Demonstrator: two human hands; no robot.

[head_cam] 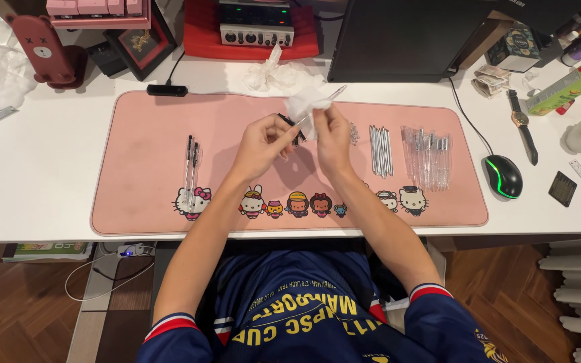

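White surface fills the view, and on it lies the pink desk mat with cartoon figures along its near edge; a dark monitor stands at the far side, a black mouse with a green glow sits right of the mat, a wristwatch just beyond it; both hands are up over the middle of the mat, close together; the left hand has its fingers pinched on a small dark part, hard to make out; the right hand has fingers clenched on a white tissue wrapped about a clear pen barrel, which pokes out toward the monitor; right of the hands, a row of clear barrels, then thin refills; left, two black pens lie side by side.
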